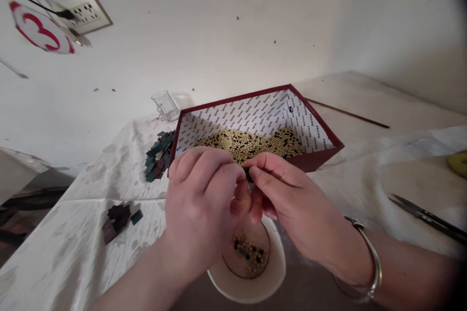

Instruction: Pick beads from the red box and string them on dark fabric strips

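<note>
The left hand (pixel 200 199) and right hand (pixel 292 199) pinch a small, dark-green piece (pixel 248 174) between them. Their grip covers its ends, so its pointing direction and long axis cannot be told.

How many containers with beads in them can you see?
2: the maroon box beyond the left hand and right hand, and the white bowl below them. The hands partly hide both.

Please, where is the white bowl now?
In the head view, the white bowl is at bottom centre, below the left hand and the right hand, on the near side of the dark red box.
</note>
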`<action>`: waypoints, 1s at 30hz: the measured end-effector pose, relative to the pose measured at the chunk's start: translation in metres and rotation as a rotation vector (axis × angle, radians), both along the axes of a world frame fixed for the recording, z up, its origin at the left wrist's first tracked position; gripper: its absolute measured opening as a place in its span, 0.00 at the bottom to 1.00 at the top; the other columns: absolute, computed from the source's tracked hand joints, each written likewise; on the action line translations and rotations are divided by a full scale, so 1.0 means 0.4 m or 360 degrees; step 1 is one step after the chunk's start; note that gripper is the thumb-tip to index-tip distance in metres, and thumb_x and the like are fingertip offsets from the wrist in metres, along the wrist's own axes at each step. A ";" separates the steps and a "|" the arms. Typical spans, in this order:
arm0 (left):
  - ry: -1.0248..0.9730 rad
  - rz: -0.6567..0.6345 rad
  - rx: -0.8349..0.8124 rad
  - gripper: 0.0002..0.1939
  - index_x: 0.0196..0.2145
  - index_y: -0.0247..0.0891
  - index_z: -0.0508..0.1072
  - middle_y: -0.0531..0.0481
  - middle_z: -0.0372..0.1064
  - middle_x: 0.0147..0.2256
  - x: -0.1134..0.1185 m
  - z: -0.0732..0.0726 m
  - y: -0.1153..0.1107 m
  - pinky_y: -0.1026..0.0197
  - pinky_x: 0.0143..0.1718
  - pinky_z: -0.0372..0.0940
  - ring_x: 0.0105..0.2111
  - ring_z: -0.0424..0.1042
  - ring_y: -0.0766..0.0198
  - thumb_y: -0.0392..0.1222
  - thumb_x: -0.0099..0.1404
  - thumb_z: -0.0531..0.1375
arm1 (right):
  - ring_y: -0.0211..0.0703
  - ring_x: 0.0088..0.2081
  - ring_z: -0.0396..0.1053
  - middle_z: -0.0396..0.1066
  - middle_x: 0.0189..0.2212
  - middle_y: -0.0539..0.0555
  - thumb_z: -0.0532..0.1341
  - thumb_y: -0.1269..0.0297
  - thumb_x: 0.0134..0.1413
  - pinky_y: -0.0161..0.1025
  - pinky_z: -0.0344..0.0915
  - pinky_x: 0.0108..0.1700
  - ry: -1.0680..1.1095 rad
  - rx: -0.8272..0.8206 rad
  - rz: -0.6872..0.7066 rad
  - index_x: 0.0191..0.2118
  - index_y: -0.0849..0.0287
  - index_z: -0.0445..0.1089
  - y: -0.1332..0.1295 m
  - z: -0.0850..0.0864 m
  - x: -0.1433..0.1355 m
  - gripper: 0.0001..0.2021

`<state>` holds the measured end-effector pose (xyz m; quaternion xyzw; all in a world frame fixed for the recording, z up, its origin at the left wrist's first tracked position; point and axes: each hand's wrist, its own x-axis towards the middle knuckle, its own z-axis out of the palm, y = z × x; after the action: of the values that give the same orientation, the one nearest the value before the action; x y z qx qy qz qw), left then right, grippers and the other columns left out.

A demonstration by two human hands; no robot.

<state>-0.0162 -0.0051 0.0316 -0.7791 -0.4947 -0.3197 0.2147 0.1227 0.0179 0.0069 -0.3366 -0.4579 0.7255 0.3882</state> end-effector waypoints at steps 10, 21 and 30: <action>0.0033 -0.0021 -0.0047 0.05 0.25 0.41 0.67 0.51 0.69 0.32 -0.001 -0.005 0.001 0.51 0.41 0.64 0.36 0.67 0.60 0.32 0.54 0.58 | 0.33 0.19 0.63 0.67 0.17 0.46 0.53 0.60 0.57 0.30 0.55 0.22 -0.0097 0.0036 -0.0012 0.37 0.56 0.63 0.002 0.002 0.001 0.07; -0.0078 0.0136 -0.0223 0.04 0.26 0.41 0.67 0.51 0.68 0.32 -0.043 0.037 -0.001 0.55 0.37 0.64 0.35 0.67 0.60 0.33 0.53 0.57 | 0.33 0.18 0.57 0.64 0.13 0.46 0.54 0.56 0.55 0.32 0.51 0.22 -0.0118 0.0000 -0.0158 0.35 0.56 0.63 0.010 0.006 0.003 0.09; 0.0064 -0.0105 -0.0937 0.04 0.28 0.42 0.70 0.54 0.69 0.29 -0.072 0.042 -0.001 0.63 0.31 0.62 0.31 0.67 0.65 0.36 0.56 0.56 | 0.31 0.19 0.59 0.69 0.22 0.47 0.54 0.59 0.55 0.33 0.50 0.22 0.0032 -0.0044 -0.0276 0.35 0.56 0.64 0.015 0.004 -0.001 0.07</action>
<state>-0.0450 -0.0053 0.0483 -0.8296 -0.5363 -0.1538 -0.0211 0.1225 0.0240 0.0087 -0.3730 -0.4130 0.6989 0.4494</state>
